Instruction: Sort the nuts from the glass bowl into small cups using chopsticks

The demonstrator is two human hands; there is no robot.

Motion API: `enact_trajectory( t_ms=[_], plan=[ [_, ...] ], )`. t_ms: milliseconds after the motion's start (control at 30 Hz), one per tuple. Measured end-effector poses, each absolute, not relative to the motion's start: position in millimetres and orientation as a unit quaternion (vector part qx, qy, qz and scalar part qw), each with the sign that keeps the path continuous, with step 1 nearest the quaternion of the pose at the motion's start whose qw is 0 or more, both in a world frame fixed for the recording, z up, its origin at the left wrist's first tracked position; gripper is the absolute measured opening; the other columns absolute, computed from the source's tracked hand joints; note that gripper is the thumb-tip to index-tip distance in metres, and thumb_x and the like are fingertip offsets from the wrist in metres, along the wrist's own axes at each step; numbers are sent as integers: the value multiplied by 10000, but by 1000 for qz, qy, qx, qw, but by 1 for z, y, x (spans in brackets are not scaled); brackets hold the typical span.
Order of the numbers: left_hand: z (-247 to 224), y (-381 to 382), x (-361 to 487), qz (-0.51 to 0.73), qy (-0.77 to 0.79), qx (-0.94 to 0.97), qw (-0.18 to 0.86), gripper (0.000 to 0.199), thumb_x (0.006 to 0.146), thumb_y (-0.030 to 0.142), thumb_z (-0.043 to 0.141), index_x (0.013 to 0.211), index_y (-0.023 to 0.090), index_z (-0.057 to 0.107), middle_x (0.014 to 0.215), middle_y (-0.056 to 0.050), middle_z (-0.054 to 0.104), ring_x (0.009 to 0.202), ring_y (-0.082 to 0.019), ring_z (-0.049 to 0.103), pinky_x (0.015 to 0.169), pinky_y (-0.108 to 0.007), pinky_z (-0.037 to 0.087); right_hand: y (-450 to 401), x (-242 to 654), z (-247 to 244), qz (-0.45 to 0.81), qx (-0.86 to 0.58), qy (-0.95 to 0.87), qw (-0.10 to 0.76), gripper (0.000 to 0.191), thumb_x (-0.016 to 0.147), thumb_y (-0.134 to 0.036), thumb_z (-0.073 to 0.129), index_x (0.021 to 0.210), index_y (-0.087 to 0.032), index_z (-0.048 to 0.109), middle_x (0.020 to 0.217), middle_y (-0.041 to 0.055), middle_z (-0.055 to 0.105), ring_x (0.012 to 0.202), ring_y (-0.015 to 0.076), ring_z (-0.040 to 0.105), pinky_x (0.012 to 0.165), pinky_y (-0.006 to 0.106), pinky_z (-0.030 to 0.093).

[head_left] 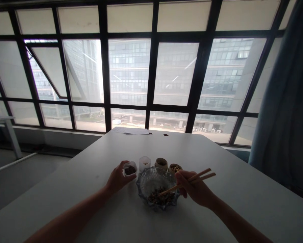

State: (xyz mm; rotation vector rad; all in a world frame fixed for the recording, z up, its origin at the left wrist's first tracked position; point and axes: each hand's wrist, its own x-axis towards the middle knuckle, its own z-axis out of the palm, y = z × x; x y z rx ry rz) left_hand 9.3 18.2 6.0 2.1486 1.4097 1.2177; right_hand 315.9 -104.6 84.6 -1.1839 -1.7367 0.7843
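Note:
My left hand [120, 178] is closed around a small white cup [126, 165] with dark contents, left of a glass bowl [146, 177]. My right hand [192, 187] grips a pair of wooden chopsticks [200, 175], their tips down among dark brown pieces [162, 198] in the bowl. These pieces are too small to name. Behind the bowl stand a translucent white cup [144, 162] with a little inside, a tan cup [161, 162] with dark contents, and another tan cup [176, 166] holding pale nut-like pieces, partly hidden by the bowl and my right hand.
The white table [95, 202] reaches to the windows. Sheets of paper [132, 131] lie at its far edge, near a round hole [166, 135] in the top. A dark curtain [278, 111] hangs at the right; another white table [1, 118] stands far left.

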Motion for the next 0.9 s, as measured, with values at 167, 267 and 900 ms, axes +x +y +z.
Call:
enact_trajectory(
  t_ms=[167, 267, 900],
  plan=[
    [5, 19, 10, 415, 489, 755, 136, 583, 701, 476, 750, 1194, 234, 554, 1001, -58, 756, 914, -255, 726, 832, -373, 551, -104, 319, 89, 292, -486, -682, 461, 570, 870, -723, 490, 647, -201, 538, 455, 3, 563, 393, 118, 515, 400, 231, 380],
    [6, 18, 11, 410, 490, 756, 141, 584, 700, 476, 748, 1196, 233, 558, 987, -53, 757, 915, -258, 729, 817, -363, 553, -103, 319, 85, 293, -477, -700, 443, 544, 880, -691, 513, 634, -206, 517, 486, 10, 584, 426, 123, 538, 424, 238, 404],
    [12, 18, 11, 388, 518, 744, 167, 657, 702, 522, 734, 1243, 201, 546, 952, -71, 739, 850, -249, 705, 749, -334, 523, -100, 315, 80, 259, -454, -739, 426, 511, 914, -638, 516, 624, -217, 511, 510, 18, 614, 466, 144, 571, 471, 264, 444]
  ],
)
